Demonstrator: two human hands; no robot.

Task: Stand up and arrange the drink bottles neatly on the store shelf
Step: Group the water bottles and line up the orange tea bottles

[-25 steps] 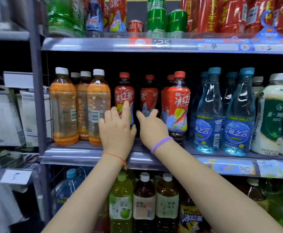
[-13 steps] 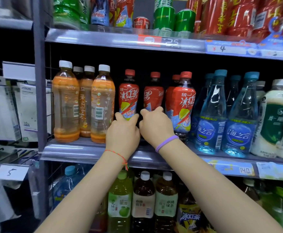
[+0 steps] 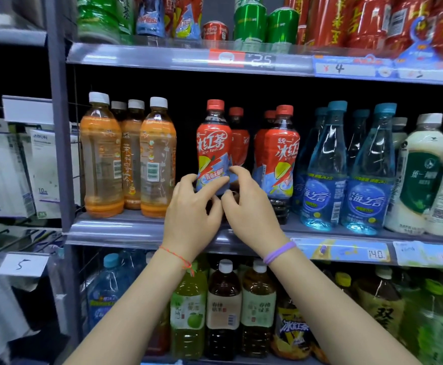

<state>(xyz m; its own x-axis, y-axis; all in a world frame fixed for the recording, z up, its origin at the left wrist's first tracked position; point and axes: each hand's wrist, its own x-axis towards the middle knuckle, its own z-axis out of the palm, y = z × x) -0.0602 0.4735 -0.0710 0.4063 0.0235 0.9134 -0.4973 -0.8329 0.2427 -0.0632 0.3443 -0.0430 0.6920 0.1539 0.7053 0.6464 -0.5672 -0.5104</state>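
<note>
Head view, scene: A person reaches with both arms to the middle shelf of a store drinks rack.
Head view, left hand: The left hand, a red string at the wrist, grasps the lower part of a red iced-tea bottle, fingers curled on its blue label band.
Head view, right hand: The right hand, a purple band at the wrist, grasps the same bottle from the other side, fingertips bent onto its label.
Head view, bottle: It stands upright near the shelf's front edge, label facing out, its base hidden behind the hands.
Head view, neighbours: A second red iced-tea bottle stands just to the right at the front, with more red caps behind both.
Head view, left of the gap: Orange tea bottles with white caps stand in a group.
Head view, right side: Blue water bottles, then white milky bottles.
Head view, above: Green cans and red cans on the top shelf.
Head view, below: Larger tea bottles on the lower shelf.
</note>
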